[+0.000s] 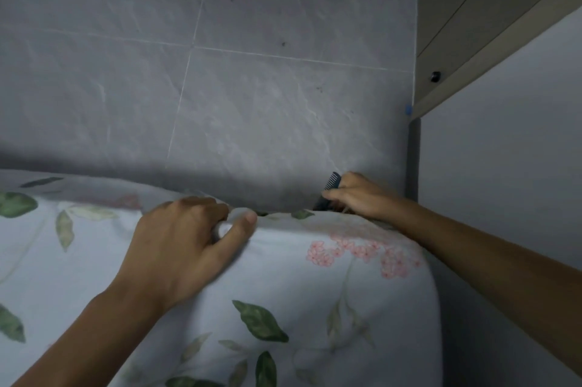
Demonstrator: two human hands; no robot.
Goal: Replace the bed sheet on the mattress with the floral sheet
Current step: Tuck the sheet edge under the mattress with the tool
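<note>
White floral cotton sheet (pixel 283 292) already covers the mattress corner. We grip its edge fold in the left hand (pixel 189 241); beyond that corner, the right hand (pixel 356 194) clutches a small black plastic comb (pixel 330 180). Next, we judge, tuck the edge under.

Both my forearms are bare, no sleeves showing; my left hand (pixel 185 241) at lower centre and my right hand (pixel 357 197) at centre right wear no rings, no watch
</note>
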